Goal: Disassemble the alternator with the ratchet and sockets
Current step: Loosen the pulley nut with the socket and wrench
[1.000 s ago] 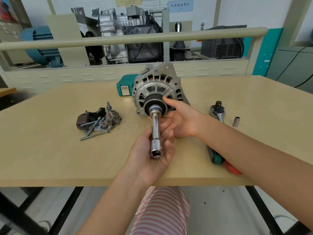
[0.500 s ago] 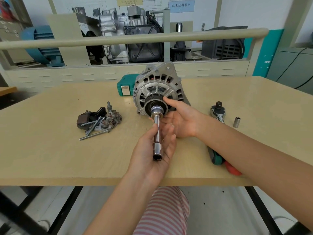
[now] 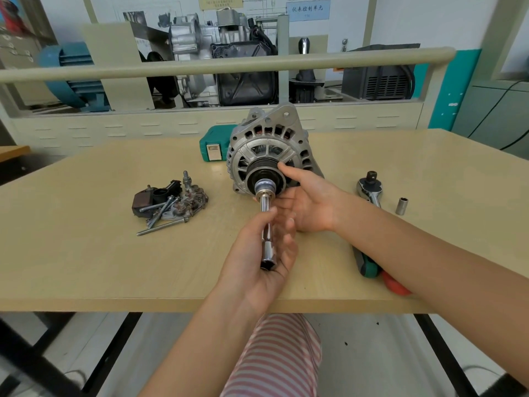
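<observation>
I see bare table (image 3: 86, 253) left of the alternator (image 3: 269, 147) up to the pile of bolts and parts (image 3: 169, 200). Right of the alternator, the ratchet (image 3: 370, 189) and a small socket (image 3: 401, 206) lie in the way. Just behind the alternator sits a green case (image 3: 213, 147).

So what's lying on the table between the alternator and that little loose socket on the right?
In the head view, the ratchet lies between the alternator and the small socket, its handle running under the right forearm.
</observation>
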Motion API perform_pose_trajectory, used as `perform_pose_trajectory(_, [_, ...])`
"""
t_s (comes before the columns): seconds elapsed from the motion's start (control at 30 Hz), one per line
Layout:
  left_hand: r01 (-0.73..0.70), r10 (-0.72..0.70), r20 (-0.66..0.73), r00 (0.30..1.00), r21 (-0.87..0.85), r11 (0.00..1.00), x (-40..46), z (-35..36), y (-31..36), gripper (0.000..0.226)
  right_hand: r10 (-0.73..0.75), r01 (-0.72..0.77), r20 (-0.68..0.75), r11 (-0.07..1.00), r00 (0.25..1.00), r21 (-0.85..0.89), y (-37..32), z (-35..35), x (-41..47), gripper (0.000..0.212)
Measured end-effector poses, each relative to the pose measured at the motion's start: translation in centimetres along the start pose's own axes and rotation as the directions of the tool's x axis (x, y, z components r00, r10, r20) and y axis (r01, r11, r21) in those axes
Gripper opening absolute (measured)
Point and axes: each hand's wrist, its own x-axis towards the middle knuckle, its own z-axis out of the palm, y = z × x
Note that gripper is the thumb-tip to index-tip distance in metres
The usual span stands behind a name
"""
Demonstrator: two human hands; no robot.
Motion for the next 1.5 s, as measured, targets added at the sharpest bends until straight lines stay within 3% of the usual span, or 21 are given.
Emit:
perform_pose_trajectory(0.17, [-0.022, 0.022, -0.008, 1.0, -0.027, 0.999, 0.1, 0.2, -0.2, 0.017, 0.01, -0.01, 0.015, 1.0, 1.0, -0.004, 0.0, 0.1, -0.2, 0.05])
perform_pose_trajectory(0.3, [0.064, -0.064, 0.031, 0.997, -0.007, 0.998, -0.2, 0.0, 0.3, 0.032, 0.038, -0.039, 0.045, 0.999, 0.998, 0.022, -0.2, 0.0, -0.2, 0.051])
perform_pose_trajectory(0.43, [0.131, -0.131, 0.029, 0.991, 0.017, 0.991, -0.2, 0.1, 0.8, 0.031, 0.042, -0.042, 0.032, 0.999, 0.999, -0.011, 0.0, -0.2, 0.1, 0.054])
perform_pose_trajectory(0.53, [0.108, -0.108, 0.012, 0.994, -0.021, 0.994, -0.1, 0.3, 0.6, 0.031, 0.023, -0.023, 0.022, 1.0, 0.999, -0.009, 0.0, -0.3, 0.3, 0.052])
perform_pose_trajectory(0.7, [0.02, -0.02, -0.015, 1.0, 0.024, 1.0, 0.1, 0.2, 0.1, 0.008, 0.021, -0.02, 0.017, 0.999, 1.0, -0.027, 0.1, -0.1, 0.0, 0.052])
perform_pose_trajectory(0.8, [-0.016, 0.016, -0.046, 0.999, 0.001, 1.0, 0.1, 0.3, -0.2, 0.014, 0.023, -0.023, 0.026, 1.0, 0.999, -0.007, 0.0, 0.1, -0.1, 0.053])
perform_pose_trajectory(0.93, [0.054, -0.055, -0.018, 0.998, -0.04, 0.998, -0.2, 0.2, 0.2, 0.028, 0.034, -0.04, 0.068, 0.996, 0.997, 0.077, -0.1, 0.1, -0.4, 0.05])
perform_pose_trajectory(1.13, [0.173, -0.173, 0.0, 0.985, -0.052, 0.984, -0.2, -0.1, 1.2, 0.035, 0.031, -0.033, 0.06, 0.999, 0.998, 0.028, 0.0, 0.1, -0.3, 0.049])
perform_pose_trajectory(1.2, [0.136, -0.136, -0.018, 0.99, 0.003, 0.991, -0.2, 0.0, 1.2, 0.03, 0.018, -0.018, 0.044, 1.0, 0.999, 0.003, 0.0, 0.0, -0.2, 0.049])
perform_pose_trajectory(1.33, [-0.074, 0.088, -0.065, 0.994, 0.189, 0.979, -0.1, 0.4, 0.6, 0.013, -0.005, 0.005, 0.019, 1.0, 1.0, -0.03, 0.1, -0.1, 0.1, 0.053])
perform_pose_trajectory(1.5, [-0.089, 0.103, -0.094, 0.99, 0.141, 0.986, 0.0, 0.5, 0.2, 0.009, -0.001, 0.001, 0.01, 1.0, 1.0, -0.023, 0.1, -0.1, 0.0, 0.052])
